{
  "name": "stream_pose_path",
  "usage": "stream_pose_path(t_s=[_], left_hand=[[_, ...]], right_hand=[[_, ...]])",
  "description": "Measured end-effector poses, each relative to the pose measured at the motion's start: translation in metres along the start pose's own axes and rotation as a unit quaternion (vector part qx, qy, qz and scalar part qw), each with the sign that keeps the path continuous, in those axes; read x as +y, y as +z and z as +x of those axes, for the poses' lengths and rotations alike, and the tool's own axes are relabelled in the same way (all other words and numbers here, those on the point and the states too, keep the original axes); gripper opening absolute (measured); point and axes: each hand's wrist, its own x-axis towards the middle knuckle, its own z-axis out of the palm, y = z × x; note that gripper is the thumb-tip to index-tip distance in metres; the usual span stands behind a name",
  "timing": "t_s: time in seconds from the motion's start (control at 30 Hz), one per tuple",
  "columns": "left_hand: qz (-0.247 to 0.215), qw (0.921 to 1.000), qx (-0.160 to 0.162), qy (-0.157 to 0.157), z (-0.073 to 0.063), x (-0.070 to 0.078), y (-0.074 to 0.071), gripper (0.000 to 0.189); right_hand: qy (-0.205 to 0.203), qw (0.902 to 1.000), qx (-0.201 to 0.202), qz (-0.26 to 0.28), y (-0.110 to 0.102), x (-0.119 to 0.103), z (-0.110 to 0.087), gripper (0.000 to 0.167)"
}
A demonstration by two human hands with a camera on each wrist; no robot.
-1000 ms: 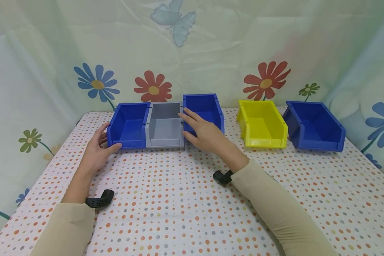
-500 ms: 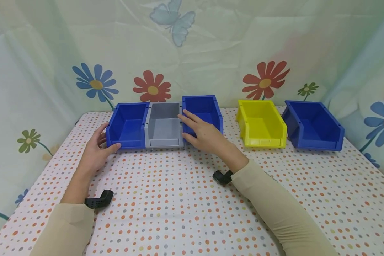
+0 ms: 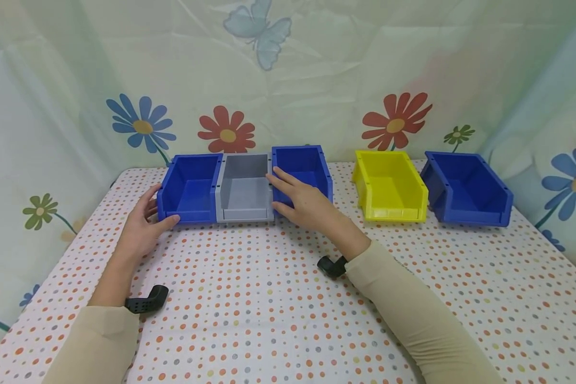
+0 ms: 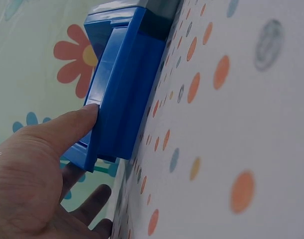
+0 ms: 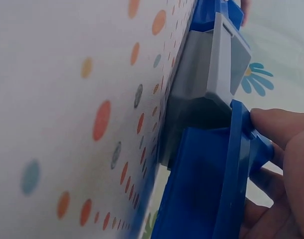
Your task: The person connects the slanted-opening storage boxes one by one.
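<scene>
Side by side on the left stand a blue storage bin [image 3: 192, 197], a grey bin [image 3: 246, 194] and a second blue bin [image 3: 300, 160]. My left hand [image 3: 141, 226] holds the leftmost bin, its thumb on the front lip and its fingers along the outer side. My right hand [image 3: 309, 205] grips the second blue bin, fingers over its left wall beside the grey bin. In the right wrist view the thumb presses the front rim of that blue bin [image 5: 197, 184], which sits right against the grey bin [image 5: 194, 79].
A yellow bin [image 3: 391, 186] and another blue bin [image 3: 468, 192] stand to the right, apart from the row. A dotted cloth covers the table [image 3: 230, 314]. A flowered curtain [image 3: 317, 80] hangs behind the bins and at both sides.
The second blue bin has come slightly down and nearer in the head view, its back edge lower beside the grey bin. My right hand moves with it; the left stays at its bin.
</scene>
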Motion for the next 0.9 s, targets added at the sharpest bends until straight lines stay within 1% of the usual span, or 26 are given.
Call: stream_pose_path(t_s=[0.57,0.9], left_hand=[[-0.005,1.0000,0.000,-0.007,-0.0003,-0.0007,-0.0004,0.091],[-0.004,1.0000,0.003,0.002,0.0014,-0.0024,-0.0003,0.090]], right_hand=[[0.002,0.9999,-0.010,-0.008,0.0044,0.0011,0.0010,0.068],[0.009,0.9999,-0.015,0.000,0.0038,0.0014,-0.0006,0.069]])
